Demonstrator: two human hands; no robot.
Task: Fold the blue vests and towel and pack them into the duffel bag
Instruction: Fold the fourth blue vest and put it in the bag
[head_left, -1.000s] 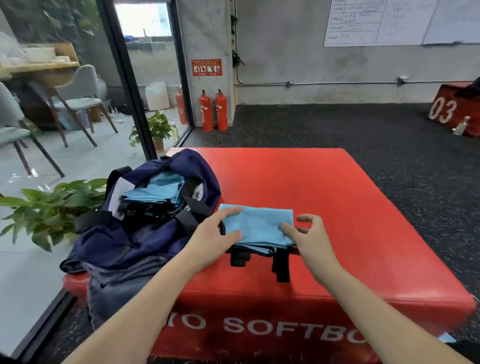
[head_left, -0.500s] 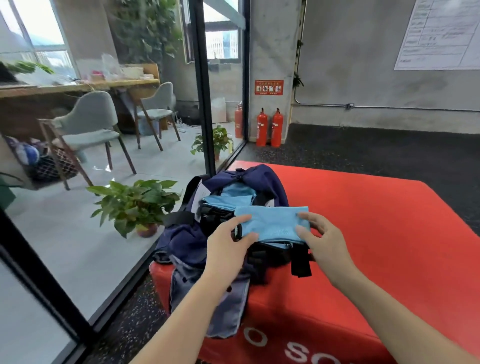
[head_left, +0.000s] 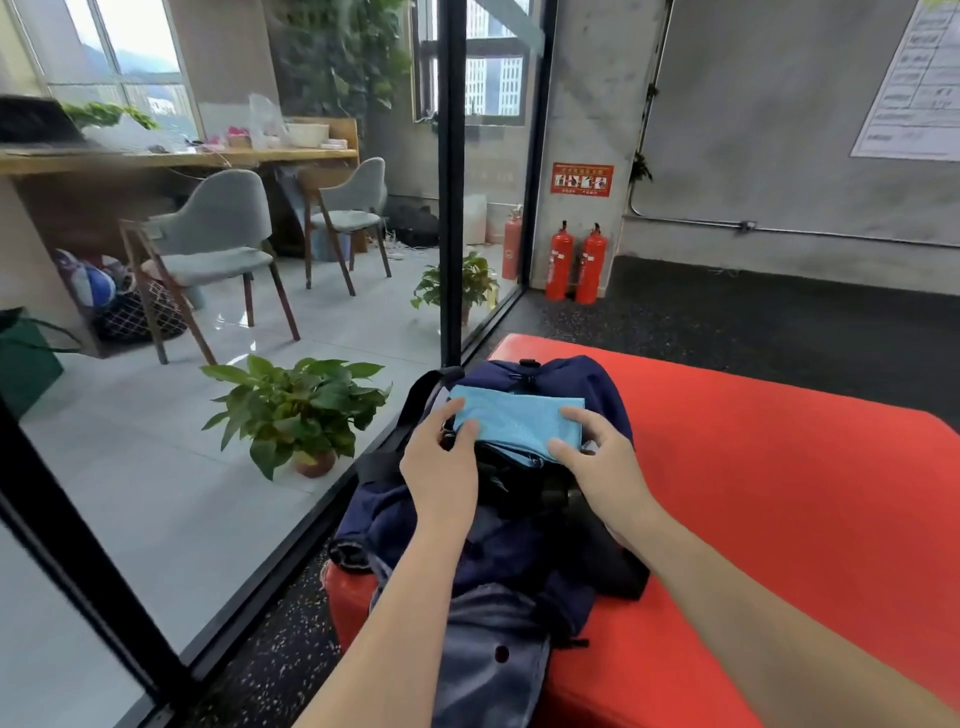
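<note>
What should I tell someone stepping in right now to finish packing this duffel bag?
Left hand: pinches the near left edge of the folded blue vest.
Right hand: grips its right end.
The vest is held over the open mouth of the navy duffel bag, which lies on the red soft box.
Done: this piece is folded and at the bag.
Left: lower it in and let go. Whatever else is inside is hidden, so check for remaining pieces.

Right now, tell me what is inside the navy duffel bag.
A folded light blue cloth, held by the left hand and right hand, sits at the duffel bag's opening. Black straps show beneath it; anything deeper is covered.
</note>
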